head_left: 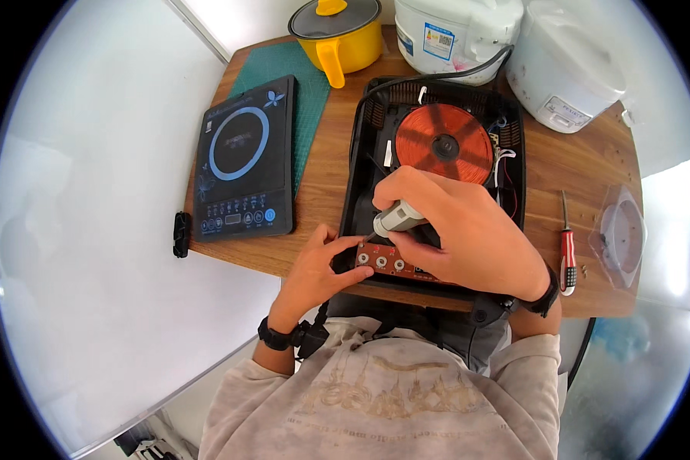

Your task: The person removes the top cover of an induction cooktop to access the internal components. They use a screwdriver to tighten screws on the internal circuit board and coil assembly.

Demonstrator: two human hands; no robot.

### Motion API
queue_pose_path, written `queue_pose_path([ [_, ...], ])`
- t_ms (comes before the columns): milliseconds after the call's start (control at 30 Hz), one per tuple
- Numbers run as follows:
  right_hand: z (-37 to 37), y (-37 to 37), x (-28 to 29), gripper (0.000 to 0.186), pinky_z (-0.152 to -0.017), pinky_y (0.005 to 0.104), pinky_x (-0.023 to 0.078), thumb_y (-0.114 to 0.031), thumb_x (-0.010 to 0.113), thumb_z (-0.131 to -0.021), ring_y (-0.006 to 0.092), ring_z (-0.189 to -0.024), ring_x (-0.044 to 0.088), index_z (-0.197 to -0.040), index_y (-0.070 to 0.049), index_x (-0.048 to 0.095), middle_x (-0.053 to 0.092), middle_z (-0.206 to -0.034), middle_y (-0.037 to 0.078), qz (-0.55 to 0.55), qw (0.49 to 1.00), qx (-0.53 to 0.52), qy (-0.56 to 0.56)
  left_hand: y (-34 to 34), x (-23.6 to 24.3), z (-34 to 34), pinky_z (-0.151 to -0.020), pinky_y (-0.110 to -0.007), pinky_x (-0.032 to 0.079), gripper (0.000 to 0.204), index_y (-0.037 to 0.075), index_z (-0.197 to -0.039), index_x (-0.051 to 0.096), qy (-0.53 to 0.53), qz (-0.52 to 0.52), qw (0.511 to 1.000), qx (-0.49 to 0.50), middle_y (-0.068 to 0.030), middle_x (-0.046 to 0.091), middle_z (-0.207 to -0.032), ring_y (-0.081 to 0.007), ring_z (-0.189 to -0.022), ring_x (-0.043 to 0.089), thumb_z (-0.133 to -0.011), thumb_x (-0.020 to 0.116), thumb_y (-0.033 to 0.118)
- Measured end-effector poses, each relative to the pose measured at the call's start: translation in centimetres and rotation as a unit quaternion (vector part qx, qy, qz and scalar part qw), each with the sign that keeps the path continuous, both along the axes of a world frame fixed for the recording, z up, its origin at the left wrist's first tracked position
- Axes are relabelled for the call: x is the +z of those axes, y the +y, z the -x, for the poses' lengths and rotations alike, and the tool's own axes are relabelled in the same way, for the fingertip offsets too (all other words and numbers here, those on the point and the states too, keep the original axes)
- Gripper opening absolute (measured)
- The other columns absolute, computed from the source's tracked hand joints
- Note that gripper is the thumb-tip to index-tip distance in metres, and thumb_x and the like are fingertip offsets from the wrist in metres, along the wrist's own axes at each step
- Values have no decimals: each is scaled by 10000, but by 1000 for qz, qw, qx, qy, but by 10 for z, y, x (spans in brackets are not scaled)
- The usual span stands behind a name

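Note:
My right hand (471,238) grips a grey cylindrical screwdriver (395,218), its tip angled down to the upper left corner of a brown circuit board (389,262) with white round buttons. My left hand (318,268) holds that board's left end with thumb and index finger. The board sits at the front of an open black appliance housing (356,153). Behind my right hand, the housing contains a large red copper coil (437,124) and wires; part of its interior is hidden by that hand.
Left lies an induction cooktop (241,199) on a green mat (307,142). Behind are a yellow pot (345,50) and two white cookers (452,34) (560,69). Right are a red-handled screwdriver (566,253), small screws and a clear plastic tray (621,238). A white panel borders the wooden table (548,165).

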State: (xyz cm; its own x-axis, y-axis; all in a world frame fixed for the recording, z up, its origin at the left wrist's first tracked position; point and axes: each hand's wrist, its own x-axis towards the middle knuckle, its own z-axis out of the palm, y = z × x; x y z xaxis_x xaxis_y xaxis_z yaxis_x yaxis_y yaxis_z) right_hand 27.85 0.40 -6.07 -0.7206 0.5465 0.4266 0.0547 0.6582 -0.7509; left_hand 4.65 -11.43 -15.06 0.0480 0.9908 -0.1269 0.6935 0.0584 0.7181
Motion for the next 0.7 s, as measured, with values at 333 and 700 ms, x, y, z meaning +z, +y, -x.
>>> queue_pose_path([
  [333,0,1,3,328,-716,401,549,4,718,-838,352,-872,680,-1118,-68,561,665,-1005,114,23,999,20,-30,-6,-4,-3,-793,-333,465,493,135,-1272,701,-47,6,998,43,-73,522,-1067,-225,-936,550,-823,870,249],
  [700,0,1,-1,330,-730,405,548,2,716,-834,356,-884,675,-1114,-60,553,658,-998,117,6,999,32,-5,-13,-8,-9,-806,-314,470,470,108,-1263,688,-53,-3,996,78,-63,553,-1112,-203,-962,563,-838,859,213],
])
